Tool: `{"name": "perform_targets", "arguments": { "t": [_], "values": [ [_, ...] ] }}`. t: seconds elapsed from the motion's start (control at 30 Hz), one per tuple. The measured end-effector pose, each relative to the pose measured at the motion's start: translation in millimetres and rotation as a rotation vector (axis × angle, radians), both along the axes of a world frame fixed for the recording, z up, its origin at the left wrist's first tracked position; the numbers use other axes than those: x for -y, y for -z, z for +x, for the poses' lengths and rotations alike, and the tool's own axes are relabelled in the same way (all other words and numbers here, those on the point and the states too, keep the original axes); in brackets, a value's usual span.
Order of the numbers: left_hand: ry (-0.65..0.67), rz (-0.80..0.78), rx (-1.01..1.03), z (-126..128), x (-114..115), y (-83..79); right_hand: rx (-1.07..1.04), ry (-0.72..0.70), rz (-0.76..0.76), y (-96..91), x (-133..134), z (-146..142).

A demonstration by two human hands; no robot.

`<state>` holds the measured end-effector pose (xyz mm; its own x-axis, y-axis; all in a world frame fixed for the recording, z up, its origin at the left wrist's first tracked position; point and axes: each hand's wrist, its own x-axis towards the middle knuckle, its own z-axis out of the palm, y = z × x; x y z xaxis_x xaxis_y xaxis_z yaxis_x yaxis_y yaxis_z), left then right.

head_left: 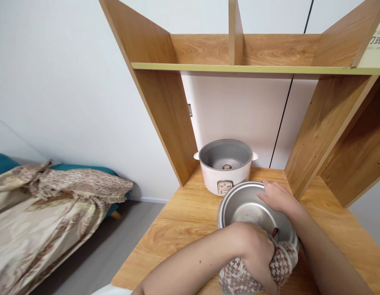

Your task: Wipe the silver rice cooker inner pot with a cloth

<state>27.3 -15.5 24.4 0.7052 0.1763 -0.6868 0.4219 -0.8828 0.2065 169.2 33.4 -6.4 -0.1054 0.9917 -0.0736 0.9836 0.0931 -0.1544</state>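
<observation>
A silver rice cooker inner pot (249,207) sits tilted towards me at the front of the wooden desk. My right hand (277,196) grips its far right rim, thumb on the inside and fingers over the edge. Bunched in my left hand (259,248) is a brown-and-white patterned cloth (283,259), pressed at the near side of the pot; a small dark red piece shows beside it inside the pot. The near rim is hidden by this hand and the cloth. Just behind stands the white rice cooker body (211,180), lidless, its heating base and centre sensor visible.
A wooden shelf unit (160,119) rises around the desk (159,229), with upright panels left and right. To the left is a teal sofa (85,168) draped with a patterned cover (54,213). A wall socket (190,110) shows behind the left panel.
</observation>
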Motion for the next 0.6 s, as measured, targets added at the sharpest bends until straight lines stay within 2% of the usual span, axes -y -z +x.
{"name": "perform_targets", "arguments": {
  "t": [0.6],
  "values": [
    [0.015, 0.008, 0.002, -0.5, -0.4, 0.6, 0.003, 0.004, 0.002, -1.2, 0.8, -0.4]
  ]
}}
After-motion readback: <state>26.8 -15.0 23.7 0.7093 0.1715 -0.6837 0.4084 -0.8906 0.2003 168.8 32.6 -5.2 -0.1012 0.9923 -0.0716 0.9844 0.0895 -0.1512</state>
